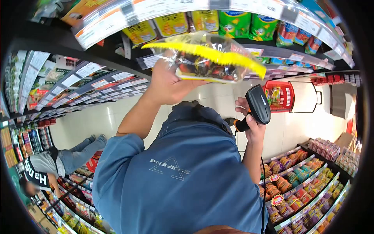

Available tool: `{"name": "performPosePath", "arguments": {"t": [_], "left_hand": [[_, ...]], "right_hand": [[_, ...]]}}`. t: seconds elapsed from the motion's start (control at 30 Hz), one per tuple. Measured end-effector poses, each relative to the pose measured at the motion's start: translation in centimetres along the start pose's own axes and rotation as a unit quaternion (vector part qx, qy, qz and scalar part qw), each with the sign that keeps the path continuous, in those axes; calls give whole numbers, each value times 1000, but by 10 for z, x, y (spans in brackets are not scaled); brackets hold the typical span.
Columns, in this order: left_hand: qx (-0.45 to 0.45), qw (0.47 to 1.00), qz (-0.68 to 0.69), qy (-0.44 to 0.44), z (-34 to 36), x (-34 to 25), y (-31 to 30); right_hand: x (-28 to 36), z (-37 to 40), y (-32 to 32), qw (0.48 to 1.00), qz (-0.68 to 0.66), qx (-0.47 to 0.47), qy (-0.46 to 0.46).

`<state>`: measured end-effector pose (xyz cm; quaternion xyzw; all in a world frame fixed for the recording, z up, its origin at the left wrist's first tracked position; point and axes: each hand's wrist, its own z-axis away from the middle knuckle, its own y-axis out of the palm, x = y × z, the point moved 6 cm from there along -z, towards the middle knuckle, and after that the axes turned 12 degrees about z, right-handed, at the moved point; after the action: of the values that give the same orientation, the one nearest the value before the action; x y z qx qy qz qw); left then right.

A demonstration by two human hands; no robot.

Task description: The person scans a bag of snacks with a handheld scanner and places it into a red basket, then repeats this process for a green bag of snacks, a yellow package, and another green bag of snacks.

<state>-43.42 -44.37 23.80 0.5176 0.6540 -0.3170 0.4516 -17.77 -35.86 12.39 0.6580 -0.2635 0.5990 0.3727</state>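
My left hand [170,83] is closed on the near left side of a clear plastic snack bag [212,62] with yellow edging and dark contents. The bag is held up in front of the shelf of green and yellow packets [235,25], covering part of the shelf edge. On the right, my right hand [254,126] grips a black barcode scanner [258,104]. Its body hides part of my fingers, and a thin black cable [263,171] runs down beside my arm. The scanner and the bag are apart.
A red shopping basket [287,95] with packets inside stands on the tiled floor beyond the scanner. Stocked shelves [304,187] fill the lower right, and tagged shelves [85,80] line the left. Another person [46,165] leans toward goods at the lower left.
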Motion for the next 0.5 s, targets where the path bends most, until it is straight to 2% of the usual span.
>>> {"name": "performPosePath", "arguments": {"t": [0.1,0.17,0.23,0.33,0.4,0.5], "left_hand": [[-83,994,69,-33,23,30,-47],[-129,990,-47,23,28,29,-69],[-146,964,-215,51,27,16,-90],[-221,974,-24,45,24,12,-108],[-233,971,-23,48,25,20,-123],[-242,963,-96,73,21,31,-127]], "right_hand": [[-2,-4,15,1000,7,14,5],[-2,-6,22,999,25,29,-4],[-3,-6,25,998,46,34,-4],[-4,-6,23,997,62,33,11],[-6,-9,21,998,55,30,23],[-11,-16,22,997,61,46,27]]}}
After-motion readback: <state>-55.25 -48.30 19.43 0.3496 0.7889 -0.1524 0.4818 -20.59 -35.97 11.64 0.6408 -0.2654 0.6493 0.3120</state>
